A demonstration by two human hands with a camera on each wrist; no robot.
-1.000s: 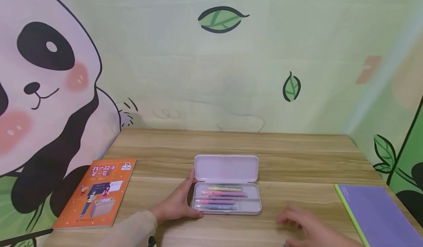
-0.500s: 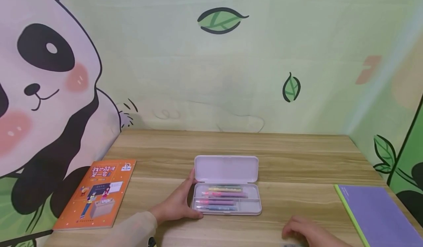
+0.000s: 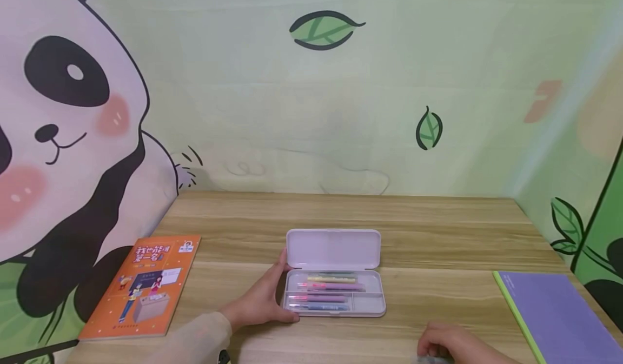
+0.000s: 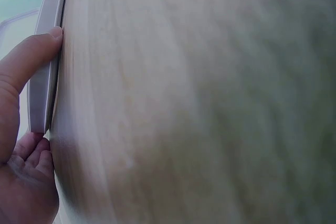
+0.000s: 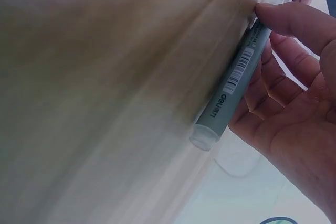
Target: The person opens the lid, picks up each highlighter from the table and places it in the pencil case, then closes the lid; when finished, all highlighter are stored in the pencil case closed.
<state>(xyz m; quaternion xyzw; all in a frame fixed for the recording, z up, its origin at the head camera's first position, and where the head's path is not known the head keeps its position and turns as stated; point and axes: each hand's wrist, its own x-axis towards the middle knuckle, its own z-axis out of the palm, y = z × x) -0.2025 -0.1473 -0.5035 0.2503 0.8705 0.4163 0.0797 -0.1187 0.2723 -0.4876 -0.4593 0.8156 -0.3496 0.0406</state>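
Observation:
A white pencil case (image 3: 368, 303) lies with its lid (image 3: 333, 249) raised on the wooden table. Several coloured markers (image 3: 336, 286) lie in its two long compartments. My left hand (image 3: 258, 304) holds the case at its left end, thumb along the front edge and fingers at the back left corner. In the left wrist view, the thumb (image 4: 31, 59) presses the case's side wall (image 4: 44, 93). To the right of the case, near the frame's bottom, my right hand (image 3: 450, 341) pinches a grey-green marker (image 5: 236, 77) with a barcode label, close to the tabletop.
An orange book (image 3: 141, 288) lies on the table's left side. On the right lies a purple notebook (image 3: 559, 315) with a green spine. A wall cloth (image 3: 243, 83) with a panda and leaves rises behind the table.
My right hand has drawn slightly down and to the right, and its fingers have closed on the grey-green marker. The left hand and the pencil case have stayed put.

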